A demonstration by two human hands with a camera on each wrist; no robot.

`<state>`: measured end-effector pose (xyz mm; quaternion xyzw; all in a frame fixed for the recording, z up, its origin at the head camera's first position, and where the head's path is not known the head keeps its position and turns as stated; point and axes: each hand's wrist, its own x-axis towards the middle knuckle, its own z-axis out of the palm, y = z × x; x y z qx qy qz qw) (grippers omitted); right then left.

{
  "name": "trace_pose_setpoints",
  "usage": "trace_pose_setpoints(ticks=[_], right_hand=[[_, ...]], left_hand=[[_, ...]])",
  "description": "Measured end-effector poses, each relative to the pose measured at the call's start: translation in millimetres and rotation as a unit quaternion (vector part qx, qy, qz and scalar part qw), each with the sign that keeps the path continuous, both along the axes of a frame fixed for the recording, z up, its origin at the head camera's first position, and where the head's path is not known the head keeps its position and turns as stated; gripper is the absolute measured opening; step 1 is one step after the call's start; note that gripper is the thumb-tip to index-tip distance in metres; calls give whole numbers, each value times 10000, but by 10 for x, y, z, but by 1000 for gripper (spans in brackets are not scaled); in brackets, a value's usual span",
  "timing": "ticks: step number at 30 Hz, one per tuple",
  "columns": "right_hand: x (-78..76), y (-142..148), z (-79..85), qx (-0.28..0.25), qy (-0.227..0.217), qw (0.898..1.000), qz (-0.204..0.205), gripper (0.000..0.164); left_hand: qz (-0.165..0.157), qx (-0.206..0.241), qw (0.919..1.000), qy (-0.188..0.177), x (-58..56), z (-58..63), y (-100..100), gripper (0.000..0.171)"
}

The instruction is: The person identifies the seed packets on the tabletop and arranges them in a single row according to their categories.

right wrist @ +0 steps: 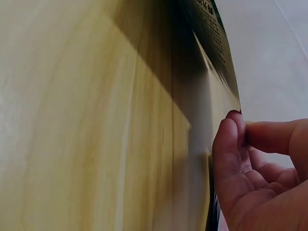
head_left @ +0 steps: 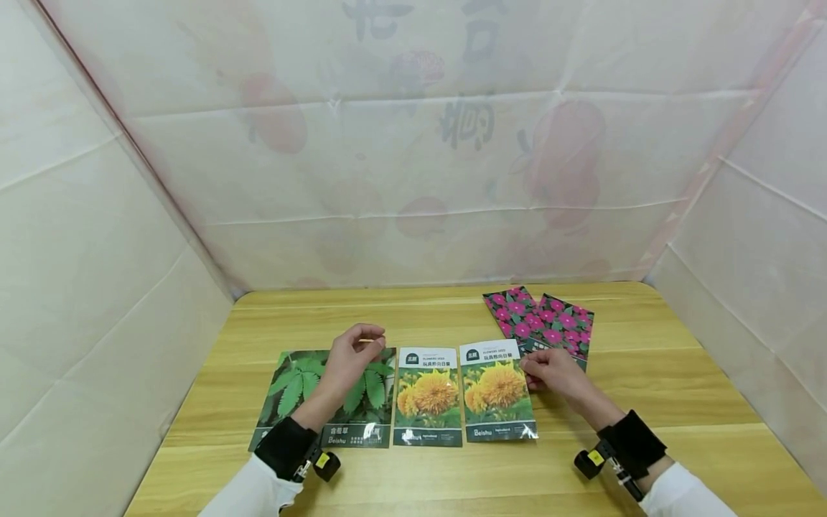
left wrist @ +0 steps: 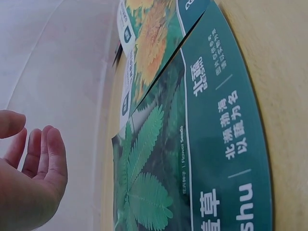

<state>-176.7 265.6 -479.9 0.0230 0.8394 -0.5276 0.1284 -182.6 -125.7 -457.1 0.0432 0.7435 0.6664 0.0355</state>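
My right hand [head_left: 561, 372] pinches the right edge of a seed packet with yellow flowers [head_left: 497, 395]. In the right wrist view, thumb and fingertips meet on the edge of that packet [right wrist: 214, 43], which is raised off the wood. A matching yellow-flower packet [head_left: 428, 396] lies flat just left of it. Further left are two overlapping green-leaf seed packets [head_left: 362, 391]. Above these hovers my left hand [head_left: 345, 362], its fingers loosely bent and holding nothing; the left wrist view shows a gap between the hand [left wrist: 38, 178] and the leaf packet [left wrist: 207, 134].
Two seed packets with pink flowers [head_left: 568, 327] overlap behind my right hand. The wooden table [head_left: 446, 481] ends at a pale fabric wall [head_left: 413, 251] at the back, with more fabric walls on both sides.
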Motion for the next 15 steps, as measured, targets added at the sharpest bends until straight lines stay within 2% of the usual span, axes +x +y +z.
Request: trace_pose_setpoints(ticks=[8,15], right_hand=[[12,-17,5,55,-145,9997,174,28],[32,-28,11,304,46,9989,362,28]], left_hand=[[-14,-17,10000,-85,-8,-9,-13,23],[-52,-29,10000,-22,11,-14,-24,26]])
